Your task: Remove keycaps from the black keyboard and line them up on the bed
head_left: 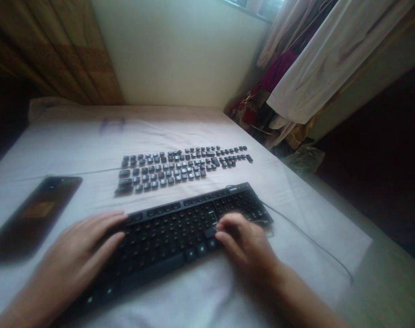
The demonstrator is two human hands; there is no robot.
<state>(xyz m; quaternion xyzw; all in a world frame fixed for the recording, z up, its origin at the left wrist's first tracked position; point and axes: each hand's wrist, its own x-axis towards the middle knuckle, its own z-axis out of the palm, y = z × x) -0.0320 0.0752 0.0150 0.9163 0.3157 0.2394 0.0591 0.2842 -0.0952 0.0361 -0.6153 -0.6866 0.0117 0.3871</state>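
Note:
A black keyboard (166, 232) lies at a slant on the white sheet, most of its keycaps off and the bare key posts showing. A few caps stay on along its near edge and top row. My left hand (87, 246) rests at the keyboard's left end, fingers stretched out and thumb apart, touching it. Over the right part of the board, my right hand (248, 241) is closed in a pinch on a thin bent wire (215, 224); more of it shows past the knuckles. Behind the keyboard, loose black keycaps (162, 168) stand in rows.
A dark smartphone (33, 214) lies at the left. The keyboard's cable (306, 237) curves across the white sheet (313, 209) on the right. Curtains (57, 54) hang at the back left, clothes (306, 64) at the right. A clear plastic bag (304, 159) lies beyond the right edge.

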